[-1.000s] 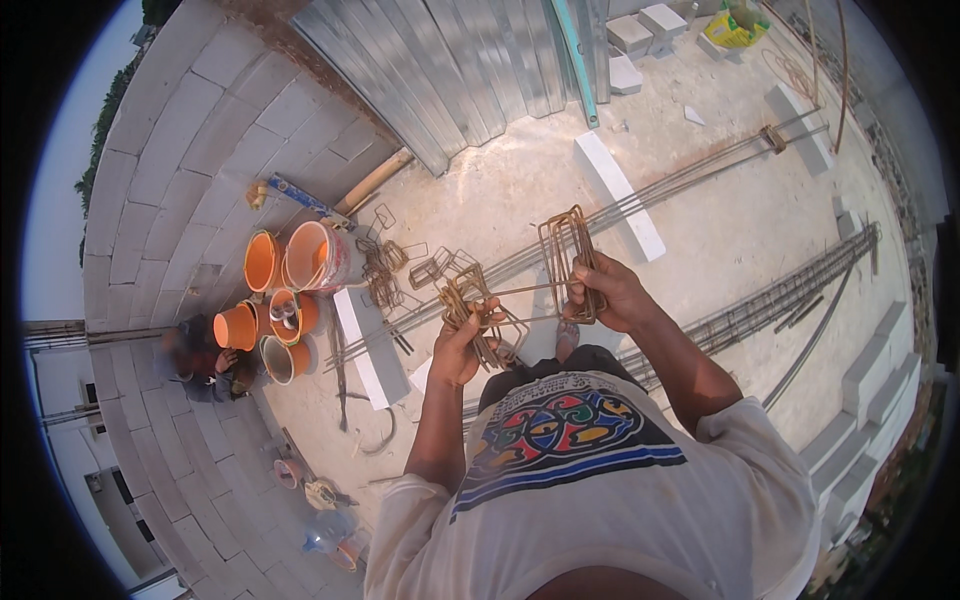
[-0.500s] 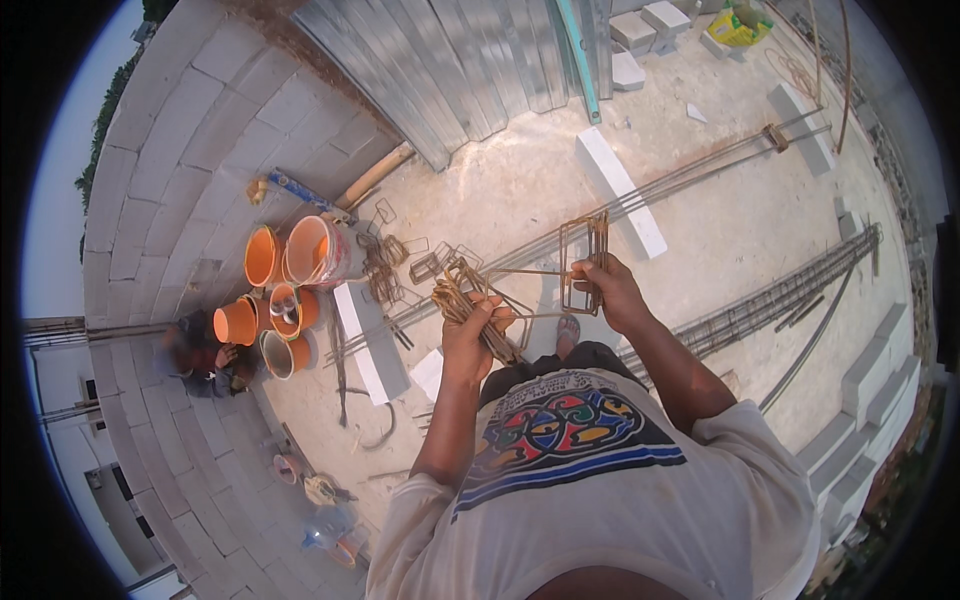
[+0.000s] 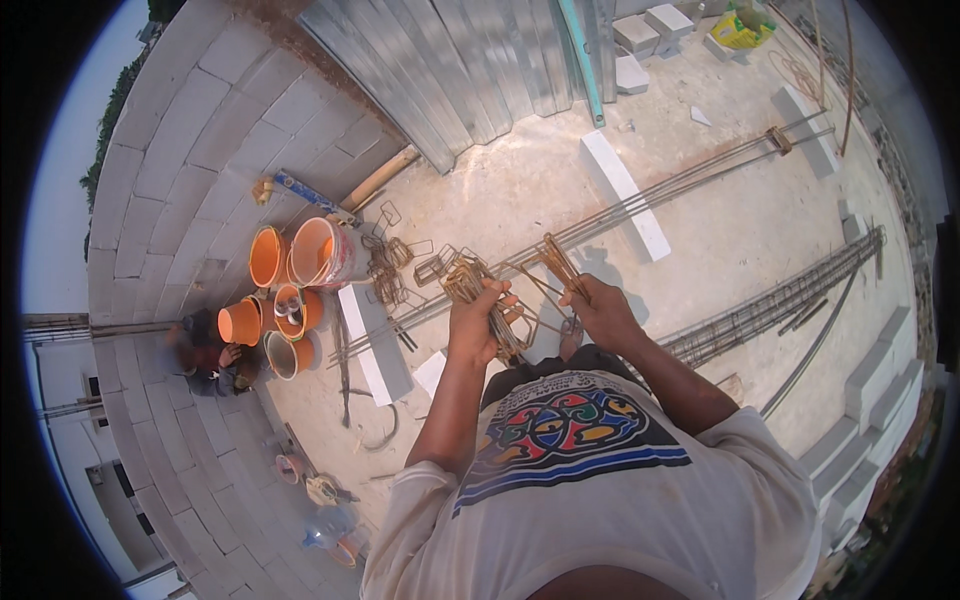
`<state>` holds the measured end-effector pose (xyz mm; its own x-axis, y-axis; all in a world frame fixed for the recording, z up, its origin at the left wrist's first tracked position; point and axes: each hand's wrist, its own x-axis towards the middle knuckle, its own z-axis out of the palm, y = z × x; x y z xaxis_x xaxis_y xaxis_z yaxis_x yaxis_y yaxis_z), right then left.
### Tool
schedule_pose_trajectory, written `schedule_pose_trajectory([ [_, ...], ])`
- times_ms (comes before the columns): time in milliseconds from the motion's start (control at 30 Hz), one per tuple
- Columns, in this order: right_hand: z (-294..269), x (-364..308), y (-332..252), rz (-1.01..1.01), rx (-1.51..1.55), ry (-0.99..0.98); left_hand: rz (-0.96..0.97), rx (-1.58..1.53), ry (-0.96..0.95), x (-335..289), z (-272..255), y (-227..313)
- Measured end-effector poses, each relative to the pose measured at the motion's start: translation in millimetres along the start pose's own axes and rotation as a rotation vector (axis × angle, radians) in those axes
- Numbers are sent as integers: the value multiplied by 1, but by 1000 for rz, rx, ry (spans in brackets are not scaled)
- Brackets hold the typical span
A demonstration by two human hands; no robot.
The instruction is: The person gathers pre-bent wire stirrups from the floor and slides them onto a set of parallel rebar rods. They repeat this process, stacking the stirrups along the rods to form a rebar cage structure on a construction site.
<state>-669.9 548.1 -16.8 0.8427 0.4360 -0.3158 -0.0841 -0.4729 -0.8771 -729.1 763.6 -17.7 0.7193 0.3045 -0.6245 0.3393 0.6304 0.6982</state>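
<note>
My left hand (image 3: 478, 325) is closed around a thick bundle of rusty rectangular rebar stirrups (image 3: 467, 281), held in front of my waist. My right hand (image 3: 605, 312) grips a smaller set of stirrups (image 3: 558, 260), tilted and seen nearly edge-on. The two sets are close together, and a thin stirrup side spans the gap between my hands. Beyond them, long straight rebars (image 3: 690, 181) rest across a white block (image 3: 622, 190) and another white block (image 3: 372, 345). More loose stirrups (image 3: 385, 272) lie on the floor beside the left end of those bars.
Several orange buckets (image 3: 267, 257) stand by the grey block wall (image 3: 190, 150), where a person (image 3: 205, 360) crouches. A tied rebar cage (image 3: 770, 300) lies at right, near stacked pale blocks (image 3: 880, 385). Corrugated metal sheets (image 3: 460, 70) lean at the back.
My right hand has turned its stirrups from facing me broadside to nearly edge-on and brought them slightly left, closer to the left-hand bundle. My left hand still holds its bundle.
</note>
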Motion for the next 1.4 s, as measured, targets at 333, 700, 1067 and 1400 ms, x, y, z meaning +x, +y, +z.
schedule_pose_trajectory([
  [333,7,8,17,53,-483,200,-36,46,10,-9,5,-4],
  [700,12,-18,-1,137,200,-380,-39,18,-25,0,21,-24],
  [1067,-14,-15,27,386,1101,-263,-128,284,-156,3,8,-32],
  [1400,-6,0,11,346,823,-141,-167,-106,-275,-7,20,-25],
])
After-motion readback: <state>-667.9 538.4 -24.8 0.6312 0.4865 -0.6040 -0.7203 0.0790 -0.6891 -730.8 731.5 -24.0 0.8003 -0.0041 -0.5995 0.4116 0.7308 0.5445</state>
